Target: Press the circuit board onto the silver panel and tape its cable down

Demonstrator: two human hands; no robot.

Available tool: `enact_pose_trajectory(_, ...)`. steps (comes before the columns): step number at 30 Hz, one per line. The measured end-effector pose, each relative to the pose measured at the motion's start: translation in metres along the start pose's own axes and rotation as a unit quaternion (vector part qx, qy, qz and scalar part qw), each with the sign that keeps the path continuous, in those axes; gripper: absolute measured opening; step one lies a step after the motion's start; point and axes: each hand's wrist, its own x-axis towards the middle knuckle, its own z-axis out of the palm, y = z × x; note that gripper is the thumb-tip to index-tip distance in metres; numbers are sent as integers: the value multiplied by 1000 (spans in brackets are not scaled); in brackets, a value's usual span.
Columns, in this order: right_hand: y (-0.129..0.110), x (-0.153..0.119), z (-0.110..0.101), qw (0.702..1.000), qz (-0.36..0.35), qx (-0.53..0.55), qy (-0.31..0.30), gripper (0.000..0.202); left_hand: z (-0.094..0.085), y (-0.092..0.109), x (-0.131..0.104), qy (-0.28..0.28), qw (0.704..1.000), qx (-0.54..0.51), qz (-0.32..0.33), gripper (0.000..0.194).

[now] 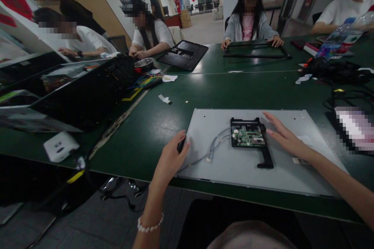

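A flat grey metal panel [216, 124], like the back of a display, lies on the table before me. On it rests a black plastic bracket [266, 157] carrying a green circuit board [248, 137]. Grey cables [214, 146] run from the board's left side toward my left hand [171, 157]. That hand is at the panel's left edge, its thumb and fingers closed around a small black piece [181, 144], mostly hidden. My right hand [283, 138] hovers over the panel just right of the bracket, fingers stretched out and holding nothing; whether a fingertip touches the bracket I cannot tell.
An opened black computer case [87, 89] and a small white box [60, 147] stand at the left. Scraps of tape [165, 99] lie mid-table. Across it, a person's hands hold a black frame [257, 56] near a black cover [185, 54]. Cables and bottles [334, 41] are at right.
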Motion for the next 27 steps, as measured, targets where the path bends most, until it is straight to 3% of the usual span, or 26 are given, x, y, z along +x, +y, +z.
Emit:
enact_pose_trajectory(3, 0, 0, 2, 1000, -17, -8, 14, 60, -25, -12, 40, -8, 993, 112, 36, 46)
enact_pose_trajectory(6, -2, 1, 3, 1000, -18, -8, 23, 59, -42, -41, 104, 15, 979, 196, 51, 43)
enact_pose_trajectory(9, -4, 1, 3, 1000, -10, -5, 27, 58, -47, -76, 167, 22, 970, 238, 36, 45)
enact_pose_trajectory(12, -5, 1, 4, 1000, -3, -3, 21, 58, -44, -100, 208, -23, 960, 278, 19, 47)
enact_pose_trajectory(17, -5, 2, 4, 1000, -4, -3, 14, 58, -33, -111, 226, -73, 929, 362, -17, 42)
enact_pose_trajectory(27, 1, 4, 5, 1000, -8, -16, 5, 58, -34, -110, 217, -90, 905, 415, -19, 44)
